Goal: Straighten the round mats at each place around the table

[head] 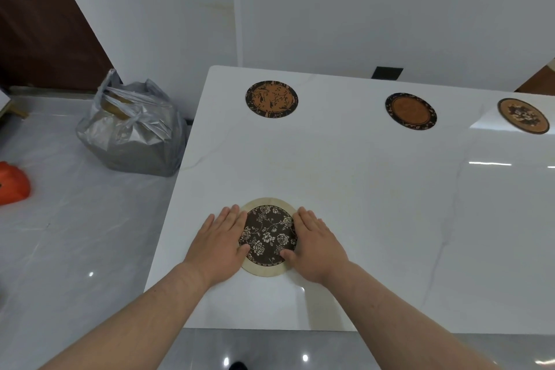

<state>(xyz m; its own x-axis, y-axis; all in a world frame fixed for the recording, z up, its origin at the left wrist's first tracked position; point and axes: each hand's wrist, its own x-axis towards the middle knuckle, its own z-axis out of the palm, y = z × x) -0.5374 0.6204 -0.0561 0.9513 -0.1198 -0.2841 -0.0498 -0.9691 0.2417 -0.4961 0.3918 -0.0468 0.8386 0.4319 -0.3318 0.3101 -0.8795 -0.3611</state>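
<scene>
A round mat [268, 234] with a brown floral centre and a pale rim lies near the front edge of the white table [375, 204]. My left hand [220, 245] rests flat on its left side, fingers straight, thumb on the brown part. My right hand [315, 245] lies flat on its right side the same way. Along the far edge lie three more round mats: an orange one with dark branches [271, 98], a dark-rimmed orange one [410, 111], and a tan one with a dark flower [523, 115] at the far right.
A grey plastic bag [132, 126] stands on the glossy floor left of the table, by the wall. An orange object [13, 183] sits at the left edge. A dark socket [387, 73] is on the wall behind the table.
</scene>
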